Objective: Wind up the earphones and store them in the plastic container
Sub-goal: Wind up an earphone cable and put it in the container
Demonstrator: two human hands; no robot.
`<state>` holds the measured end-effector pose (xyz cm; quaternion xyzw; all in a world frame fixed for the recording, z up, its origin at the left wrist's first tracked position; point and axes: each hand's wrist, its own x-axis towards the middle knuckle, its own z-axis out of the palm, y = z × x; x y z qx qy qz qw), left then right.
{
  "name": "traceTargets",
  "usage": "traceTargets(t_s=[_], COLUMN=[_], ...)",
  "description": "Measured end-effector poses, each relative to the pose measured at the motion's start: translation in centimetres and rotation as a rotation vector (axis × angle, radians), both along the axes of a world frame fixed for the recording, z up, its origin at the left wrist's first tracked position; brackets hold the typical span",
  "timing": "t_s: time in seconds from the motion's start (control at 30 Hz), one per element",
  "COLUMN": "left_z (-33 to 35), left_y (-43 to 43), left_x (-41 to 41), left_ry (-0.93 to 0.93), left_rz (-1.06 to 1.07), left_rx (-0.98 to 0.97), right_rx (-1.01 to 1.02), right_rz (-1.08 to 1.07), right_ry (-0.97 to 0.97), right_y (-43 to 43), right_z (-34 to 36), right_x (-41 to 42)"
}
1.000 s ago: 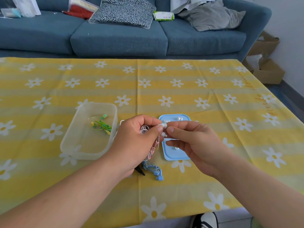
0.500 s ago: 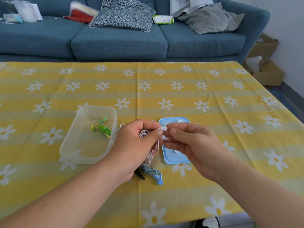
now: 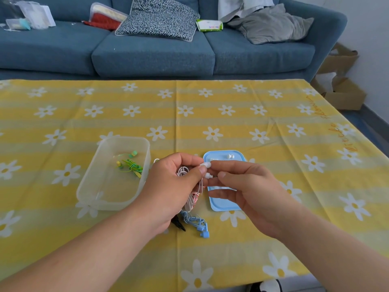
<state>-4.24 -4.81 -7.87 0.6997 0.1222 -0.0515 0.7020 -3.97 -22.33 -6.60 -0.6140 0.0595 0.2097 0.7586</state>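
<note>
While the tabletop (image 3: 231, 106) is carrying everything, the box (image 3: 88, 186) is sitting open left of centre, its blue lid (image 3: 223, 204) lying just right of the hands with a couple of small white bits on it. Progress, judging from the layout: the green earphones (image 3: 129, 165) are already lying wound inside the box; the white earphones (image 3: 207, 164) are being handled above the tabletop, cable half gathered; the blue earphones (image 3: 196, 223) are lying loosely bunched on the cloth nearer the person, beside a small black item I can't identify. So roughly one set done, one in progress, at least one waiting, lid still off.

Both hands are meeting over the gap between box and lid. The left hand (image 3: 174, 186) is curling closed around the white cable bundle, thumb pressing near the buds, loops hanging below the palm. The right hand (image 3: 248, 186) is pinching the buds with its fingertips (image 3: 221, 175), remaining fingers loosely extended. Forearms are converging from the lower corners.
</note>
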Motion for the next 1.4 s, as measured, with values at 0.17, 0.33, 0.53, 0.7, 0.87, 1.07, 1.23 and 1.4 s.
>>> traceTargets(t_s=[0.17,0.33,0.53,0.7,0.87,1.07,1.23,1.4], left_z=[0.7,0.7,0.5,0.6,0.6,0.4,0.8,0.9], left_y=[0.1,0.1,0.3,0.4,0.6,0.7,0.9,1.1], left_x=[-0.1,0.0,0.1,0.1,0.3,0.5,0.7,0.9], left_ry=[0.038,0.094,0.105,0.107,0.114,0.101,0.112,0.095], left_rz=[-0.019,-0.025,-0.045,-0.052,-0.042,-0.048,-0.027,-0.020], left_rx=[-0.066,-0.182,-0.199,-0.230,-0.289,-0.312,-0.368,-0.402], right_rx=[-0.198,-0.789,-1.185,-1.229,-1.282,-0.873,-0.162,0.028], right_rz=[0.029,-0.052,0.219,0.234,0.334,0.097,-0.080,-0.038], right_ry=[-0.061,-0.195,-0.235,-0.225,-0.241,-0.163,0.074,0.122], right_y=[-0.4,-2.4,-2.0,-1.6,-1.4,-1.1,0.1,0.6], right_z=[0.0,-0.9,-2.7,-3.2,-3.0,-0.9,0.5,0.7], right_x=[0.2,1.5,1.7,2.2,1.9,1.6,1.9,2.0])
